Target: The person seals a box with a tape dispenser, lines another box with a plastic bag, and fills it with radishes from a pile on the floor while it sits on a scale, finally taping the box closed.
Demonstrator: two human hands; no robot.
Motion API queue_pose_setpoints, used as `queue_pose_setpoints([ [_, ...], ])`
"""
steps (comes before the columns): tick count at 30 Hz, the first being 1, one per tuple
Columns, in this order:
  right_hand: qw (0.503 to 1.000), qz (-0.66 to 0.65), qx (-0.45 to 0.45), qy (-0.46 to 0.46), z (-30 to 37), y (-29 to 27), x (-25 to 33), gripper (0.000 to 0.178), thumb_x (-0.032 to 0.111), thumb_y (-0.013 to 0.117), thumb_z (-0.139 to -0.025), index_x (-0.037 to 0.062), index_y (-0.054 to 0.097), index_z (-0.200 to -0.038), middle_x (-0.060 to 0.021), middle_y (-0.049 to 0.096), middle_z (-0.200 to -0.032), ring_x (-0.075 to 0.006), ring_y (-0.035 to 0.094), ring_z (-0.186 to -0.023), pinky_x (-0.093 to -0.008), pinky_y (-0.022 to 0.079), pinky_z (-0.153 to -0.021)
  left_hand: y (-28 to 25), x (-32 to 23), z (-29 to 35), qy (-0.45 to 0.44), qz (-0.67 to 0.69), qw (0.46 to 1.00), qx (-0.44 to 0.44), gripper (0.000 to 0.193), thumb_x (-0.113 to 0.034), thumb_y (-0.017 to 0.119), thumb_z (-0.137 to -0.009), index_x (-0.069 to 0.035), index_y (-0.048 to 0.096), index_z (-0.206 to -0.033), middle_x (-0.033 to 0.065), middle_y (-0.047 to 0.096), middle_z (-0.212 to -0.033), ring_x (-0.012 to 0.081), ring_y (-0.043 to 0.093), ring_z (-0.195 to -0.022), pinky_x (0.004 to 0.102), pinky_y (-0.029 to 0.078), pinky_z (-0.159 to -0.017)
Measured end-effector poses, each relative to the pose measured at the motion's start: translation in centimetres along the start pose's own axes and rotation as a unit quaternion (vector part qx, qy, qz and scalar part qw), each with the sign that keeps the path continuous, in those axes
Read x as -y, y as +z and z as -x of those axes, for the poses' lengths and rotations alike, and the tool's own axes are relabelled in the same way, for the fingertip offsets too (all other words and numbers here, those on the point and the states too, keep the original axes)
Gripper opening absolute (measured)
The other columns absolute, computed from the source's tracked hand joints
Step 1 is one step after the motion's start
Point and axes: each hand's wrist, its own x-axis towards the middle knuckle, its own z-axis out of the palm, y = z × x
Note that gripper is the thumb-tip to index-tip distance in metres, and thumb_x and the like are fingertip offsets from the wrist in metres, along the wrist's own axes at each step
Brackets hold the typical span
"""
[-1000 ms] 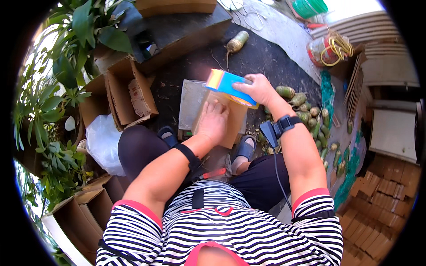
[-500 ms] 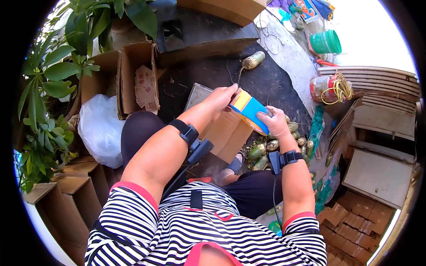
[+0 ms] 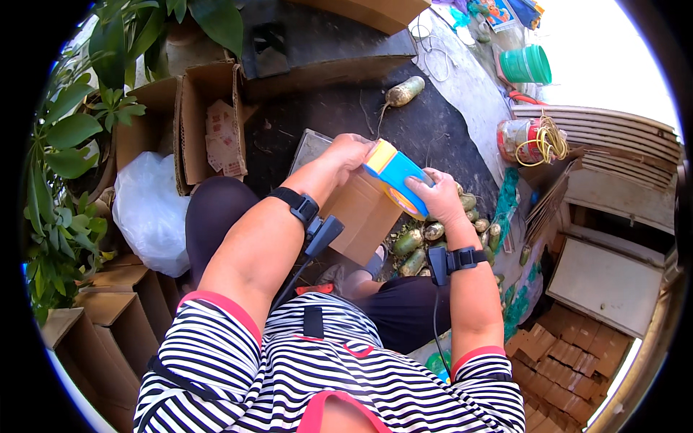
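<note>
My right hand grips the lower right end of a blue, block-shaped package with a yellow end. Its thumb lies on the blue face, and part of a round orange mark shows along the lower side. Against the yellow end, my left hand is closed; its fingertips are mostly hidden, so I cannot tell what they pinch. Below the package stands a brown cardboard box, between my legs. Several green radishes lie heaped right of the box. One more radish, with a long thin root, lies beyond my hands.
Open cardboard boxes and a white plastic bag stand to the left, by a leafy plant. A grey flat-edged object lies behind my left wrist. At right are a green bucket and a pail with yellow cord.
Both hands and the package have shifted slightly left in the picture, as has the whole scene. My left fingers have drawn back a little from the package's far corner.
</note>
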Motion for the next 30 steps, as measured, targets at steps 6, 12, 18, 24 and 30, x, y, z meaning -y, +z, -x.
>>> queue_pose_setpoints([
  [6, 0.999, 0.039, -0.009, 0.027, 0.1, -0.4, 0.7, 0.037, 0.028, 0.077, -0.077, -0.0041, 0.069, -0.093, -0.0068, 0.069, -0.080, -0.0096, 0.061, -0.070, -0.0272, 0.051, -0.066, -1.2, -0.3, -1.4, 0.033, -0.015, 0.995, -0.088, 0.018, -0.021, 0.061, -0.094, -0.004, 0.067, -0.100, 0.0033, 0.064, -0.080, 0.0118, 0.056, -0.069, 0.0281, 0.045, -0.061],
  [12, 0.989, 0.146, -0.024, 0.025, 0.1, -2.3, -0.6, 0.047, 0.037, 0.079, -0.073, -0.0040, 0.071, -0.095, -0.0128, 0.071, -0.081, -0.0151, 0.066, -0.072, -0.0310, 0.053, -0.069, -2.8, 2.0, -4.6, 0.116, -0.095, 0.969, -0.195, 0.018, -0.016, 0.062, -0.091, 0.000, 0.068, -0.093, 0.0051, 0.061, -0.073, 0.0119, 0.052, -0.063, 0.0295, 0.042, -0.057],
  [18, 0.975, 0.216, -0.016, 0.045, -0.6, -1.9, 1.4, 0.053, 0.044, 0.076, -0.072, -0.0047, 0.072, -0.093, -0.0188, 0.071, -0.079, -0.0233, 0.070, -0.074, -0.0353, 0.054, -0.071, -2.6, 3.7, -6.4, 0.134, -0.107, 0.957, -0.235, 0.017, -0.017, 0.063, -0.090, 0.000, 0.068, -0.092, 0.0043, 0.064, -0.075, 0.0130, 0.057, -0.069, 0.0313, 0.045, -0.062],
  [24, 0.963, 0.257, 0.003, 0.083, -1.7, -1.3, 2.8, 0.059, 0.048, 0.075, -0.070, -0.0059, 0.072, -0.093, -0.0220, 0.070, -0.079, -0.0295, 0.071, -0.076, -0.0378, 0.054, -0.072, -3.1, 6.7, -8.6, 0.119, -0.101, 0.960, -0.231, 0.022, -0.020, 0.067, -0.087, 0.000, 0.071, -0.093, 0.0159, 0.071, -0.091, 0.0246, 0.068, -0.085, 0.0352, 0.051, -0.077],
  [30, 0.971, 0.226, 0.005, 0.081, -2.6, -1.4, 0.7, 0.062, 0.049, 0.076, -0.068, -0.0081, 0.071, -0.094, -0.0224, 0.070, -0.080, -0.0303, 0.071, -0.077, -0.0377, 0.054, -0.073, -2.1, 8.1, -8.0, 0.224, -0.315, 0.898, -0.208, 0.024, -0.025, 0.068, -0.085, -0.002, 0.071, -0.095, 0.0181, 0.067, -0.100, 0.0308, 0.066, -0.095, 0.0407, 0.051, -0.082],
])
